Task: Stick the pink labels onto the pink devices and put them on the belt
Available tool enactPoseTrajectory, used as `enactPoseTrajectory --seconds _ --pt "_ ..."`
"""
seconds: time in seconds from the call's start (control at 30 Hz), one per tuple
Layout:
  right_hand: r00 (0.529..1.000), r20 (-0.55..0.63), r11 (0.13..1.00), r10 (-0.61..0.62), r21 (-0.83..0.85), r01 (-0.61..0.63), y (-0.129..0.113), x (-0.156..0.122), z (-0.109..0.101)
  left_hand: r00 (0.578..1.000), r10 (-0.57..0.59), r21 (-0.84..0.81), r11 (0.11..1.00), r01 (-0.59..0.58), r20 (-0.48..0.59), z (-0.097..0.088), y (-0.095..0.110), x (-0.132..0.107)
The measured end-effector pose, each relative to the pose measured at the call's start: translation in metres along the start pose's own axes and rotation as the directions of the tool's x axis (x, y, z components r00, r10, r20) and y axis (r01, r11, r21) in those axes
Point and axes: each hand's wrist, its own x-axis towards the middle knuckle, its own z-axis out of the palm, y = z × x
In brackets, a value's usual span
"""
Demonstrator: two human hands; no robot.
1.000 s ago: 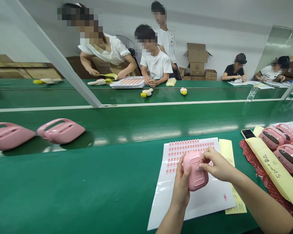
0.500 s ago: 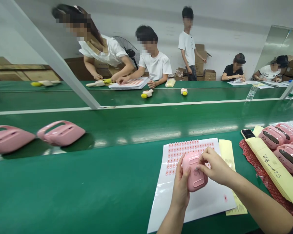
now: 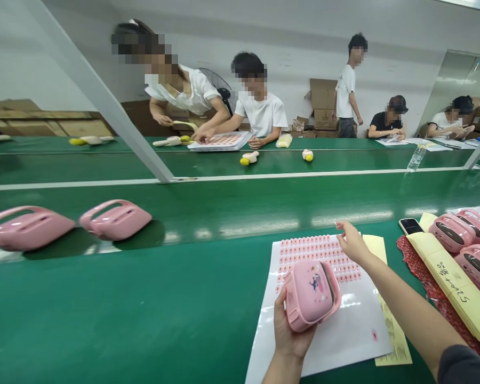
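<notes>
My left hand [image 3: 290, 330] grips a pink rounded plastic device [image 3: 310, 293] with a carry handle, a dark strip and a small printed picture on its face. The device is held tilted above a white sticker sheet [image 3: 344, 336], which bears rows of small pink-red oval stickers [image 3: 306, 248] and one lone sticker [image 3: 375, 335] near its lower right corner. Over the sheet's upper right edge my right hand [image 3: 352, 242] is raised, fingers stretched and apart. A pale speck shows at a fingertip; whether it is a nail or a scrap I cannot tell.
Yellow paper [image 3: 392, 320] lies partly beneath the sheet. On the right are a phone [image 3: 410, 226], a yellow paper stack [image 3: 452, 288], red bubble wrap [image 3: 418, 266] and several pink devices [image 3: 452, 233]. Two more pink devices [image 3: 116, 220] stand left on the green belt [image 3: 240, 205]. Co-workers sit opposite.
The pink device has been turned from its ribbed underside to its printed face. My right hand has left it and moved up and right. A standing person has walked right.
</notes>
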Motion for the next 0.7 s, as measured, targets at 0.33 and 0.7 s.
enactPoseTrajectory --seconds 0.33,0.7 --pt "0.999 0.03 0.999 0.028 0.034 -0.029 0.022 0.024 0.044 0.954 -0.03 -0.058 0.997 0.049 0.299 -0.051 0.007 0.012" --pt "0.982 0.022 0.685 0.187 0.713 -0.147 -0.04 -0.076 0.035 0.968 0.165 -0.231 0.966 -0.12 0.187 0.001 0.0 0.012"
